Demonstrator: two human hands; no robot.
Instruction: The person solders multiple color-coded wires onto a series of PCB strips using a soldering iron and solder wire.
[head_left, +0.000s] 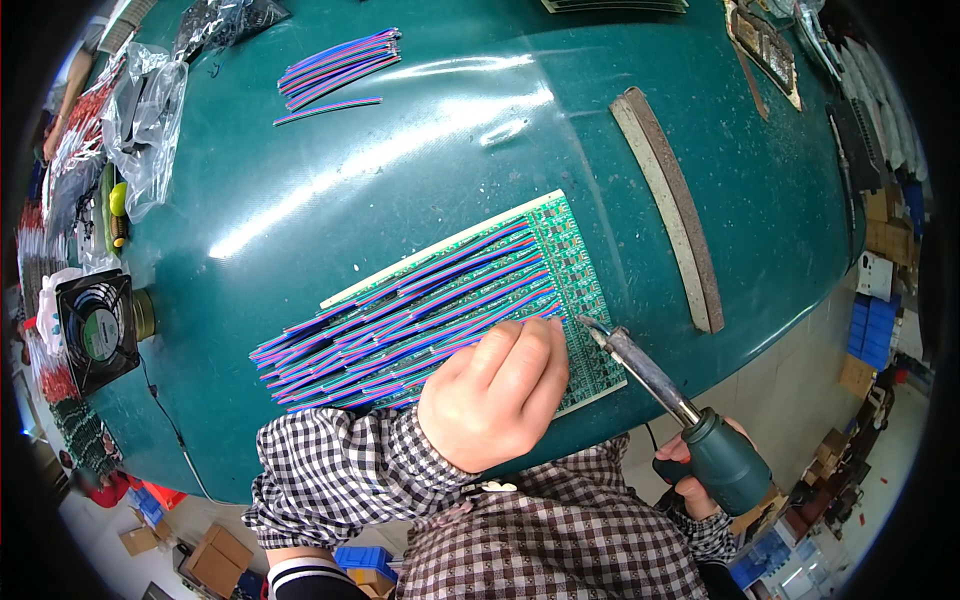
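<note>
A green circuit board panel (585, 290) lies at the table's near edge, with rows of blue, red and dark ribbon wires (400, 325) running across it to the left. My left hand (495, 390) rests over the panel, fingers pinched on a ribbon wire near its end. Most of that wire is hidden under the fingers. In my right hand (690, 490) is a soldering iron (655, 372) with a dark green handle, fingers wrapped round it. Its tip points at the board just right of my left fingertips. Whether the tip touches a pad, I cannot tell.
A bundle of ribbon wires (340, 68) lies at the far left of the green table (430, 160). To the right is a long curved grey-brown bar (675, 210). A small black fan (100, 333) stands at the left edge near plastic bags (145, 130).
</note>
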